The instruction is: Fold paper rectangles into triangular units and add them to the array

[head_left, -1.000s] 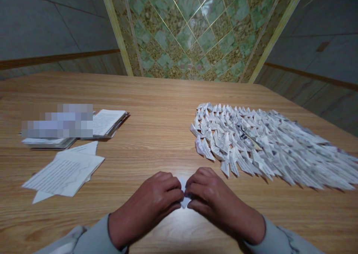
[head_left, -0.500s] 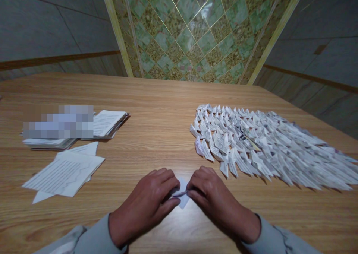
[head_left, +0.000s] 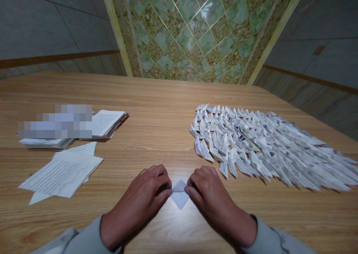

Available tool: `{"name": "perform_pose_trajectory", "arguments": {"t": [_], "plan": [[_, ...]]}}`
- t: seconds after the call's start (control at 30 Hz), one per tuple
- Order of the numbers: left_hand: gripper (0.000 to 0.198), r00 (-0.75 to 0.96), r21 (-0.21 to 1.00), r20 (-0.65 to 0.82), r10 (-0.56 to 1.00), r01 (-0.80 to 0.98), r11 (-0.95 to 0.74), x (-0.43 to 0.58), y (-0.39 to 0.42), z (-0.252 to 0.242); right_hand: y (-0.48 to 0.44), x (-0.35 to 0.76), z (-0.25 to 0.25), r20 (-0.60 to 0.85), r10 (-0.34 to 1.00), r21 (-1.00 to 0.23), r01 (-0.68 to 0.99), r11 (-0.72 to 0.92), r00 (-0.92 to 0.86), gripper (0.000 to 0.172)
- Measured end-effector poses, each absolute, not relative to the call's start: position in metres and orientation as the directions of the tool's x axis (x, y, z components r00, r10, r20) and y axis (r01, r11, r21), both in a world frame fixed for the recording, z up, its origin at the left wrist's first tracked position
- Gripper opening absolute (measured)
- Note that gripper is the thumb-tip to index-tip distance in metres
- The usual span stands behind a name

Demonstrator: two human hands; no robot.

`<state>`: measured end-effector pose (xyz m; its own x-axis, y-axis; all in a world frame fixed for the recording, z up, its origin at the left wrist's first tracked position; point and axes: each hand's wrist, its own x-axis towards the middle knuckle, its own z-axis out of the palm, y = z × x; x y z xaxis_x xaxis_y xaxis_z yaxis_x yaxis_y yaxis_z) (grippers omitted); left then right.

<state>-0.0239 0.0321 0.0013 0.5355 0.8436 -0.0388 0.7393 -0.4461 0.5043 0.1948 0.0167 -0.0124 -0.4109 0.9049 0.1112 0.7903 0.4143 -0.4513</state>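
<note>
A small piece of folded white paper (head_left: 180, 200), diamond-shaped with a crease or fold edge across its middle, lies on the table between my hands. At its left corner, my left hand (head_left: 148, 192) pinches the paper between thumb and curled fingers. My right hand (head_left: 211, 192) grips the opposite corner in the same way. The fingertips cover both side corners, while the top and bottom points show.
Many folded paper boats (head_left: 251, 146) stand in packed rows on the right of the wooden table (head_left: 156, 97). Loose printed sheets (head_left: 61, 174) lie at left, with paper stacks (head_left: 107, 123) behind them, partly blurred out. A tiled wall (head_left: 190, 34) rises beyond.
My left hand has shifted slightly left, to the paper's corner. The raised fold edge now looks flatter, and more of the diamond shows. My right hand has hardly moved.
</note>
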Motion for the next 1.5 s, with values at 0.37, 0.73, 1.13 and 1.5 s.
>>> {"name": "perform_pose_trajectory", "arguments": {"t": [0.37,0.73,1.13,1.5], "plan": [[0.016,0.503,0.427,0.025,0.864,0.776,-0.464,-0.022,0.029,-0.009,0.018,0.182,-0.016,0.100,0.943,-0.290,0.897,0.333,-0.318,0.013],[0.014,0.592,0.439,0.061,0.804,0.707,-0.554,-0.018,0.029,-0.012,0.019,0.187,-0.015,0.077,0.952,-0.418,0.857,0.300,-0.296,0.011],[0.020,0.605,0.502,0.140,0.784,0.640,-0.583,-0.023,0.034,-0.018,0.017,0.202,-0.011,0.066,0.907,-0.563,0.735,0.377,-0.415,0.012],[0.006,0.520,0.557,0.078,0.851,0.685,-0.470,-0.023,0.035,-0.010,0.014,0.202,-0.005,0.017,0.937,-0.541,0.785,0.302,-0.349,0.007]]}}
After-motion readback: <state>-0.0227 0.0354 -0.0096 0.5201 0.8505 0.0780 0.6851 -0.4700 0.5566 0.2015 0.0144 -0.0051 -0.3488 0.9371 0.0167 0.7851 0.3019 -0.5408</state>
